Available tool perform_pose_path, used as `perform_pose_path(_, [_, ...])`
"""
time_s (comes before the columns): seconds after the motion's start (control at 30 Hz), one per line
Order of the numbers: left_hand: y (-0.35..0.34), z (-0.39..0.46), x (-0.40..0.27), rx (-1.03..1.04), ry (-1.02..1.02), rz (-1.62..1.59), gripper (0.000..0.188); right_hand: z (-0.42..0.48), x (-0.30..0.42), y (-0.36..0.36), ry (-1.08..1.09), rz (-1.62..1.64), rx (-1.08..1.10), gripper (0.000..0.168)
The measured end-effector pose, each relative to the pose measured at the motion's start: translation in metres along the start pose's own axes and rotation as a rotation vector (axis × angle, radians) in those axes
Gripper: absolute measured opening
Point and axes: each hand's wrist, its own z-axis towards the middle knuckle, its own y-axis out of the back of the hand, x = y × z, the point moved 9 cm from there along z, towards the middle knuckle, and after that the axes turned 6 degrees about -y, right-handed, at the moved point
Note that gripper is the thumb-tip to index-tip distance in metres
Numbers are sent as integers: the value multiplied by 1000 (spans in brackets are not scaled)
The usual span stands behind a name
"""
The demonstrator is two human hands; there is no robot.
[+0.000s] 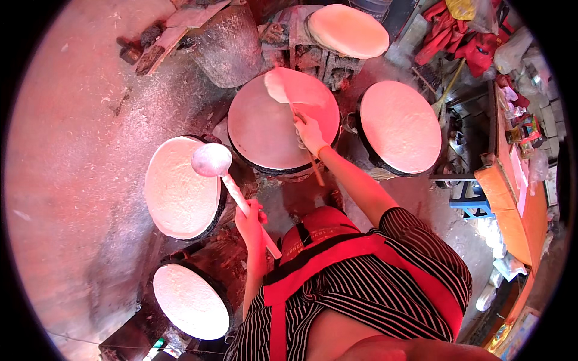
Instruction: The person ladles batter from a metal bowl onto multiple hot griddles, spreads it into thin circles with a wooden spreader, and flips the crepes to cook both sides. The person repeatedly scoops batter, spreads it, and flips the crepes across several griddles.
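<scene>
In front of me is a round griddle [259, 131]. Pale batter [276, 86] lies over part of its upper right, thickest near the top. My right hand [310, 134] grips a thin wooden stick [318, 171] above this griddle; the tool's far end is hard to make out against the batter. My left hand [251, 224] is closed round the long, pale handle of a metal ladle [212, 160]. The ladle's bowl is over the edge of the left griddle, which carries a round flatbread [180, 189]. What the bowl holds, if anything, I cannot tell.
Another flatbread [399, 128] covers the right griddle, and one more [192, 301] the lower left. Round flatbread [347, 30] rests on concrete blocks [311, 58] at the back, beside a large bucket [230, 47]. An orange table [510, 216] and blue stool [472, 203] stand right.
</scene>
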Motion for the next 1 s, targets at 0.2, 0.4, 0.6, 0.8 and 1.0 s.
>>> perform_pose_path(0.2, [19,-17,32,-35,183,-109,17,-55,-14,67,-70,-1,48,42])
perform_pose_path(0.4, [31,-23,53,-99,140,39,18,-52,-30,70,-16,-68,-66,42])
perform_pose_path(0.6, [17,-42,70,-226,160,-36,17,-42,-11,22,-158,-180,218,44])
perform_pose_path(0.8, [-3,-76,85,-353,236,-161,14,-18,11,111,-129,-341,200,40])
perform_pose_path(1.0, [-23,-106,98,-436,233,-227,6,28,34,92,-131,-453,272,39])
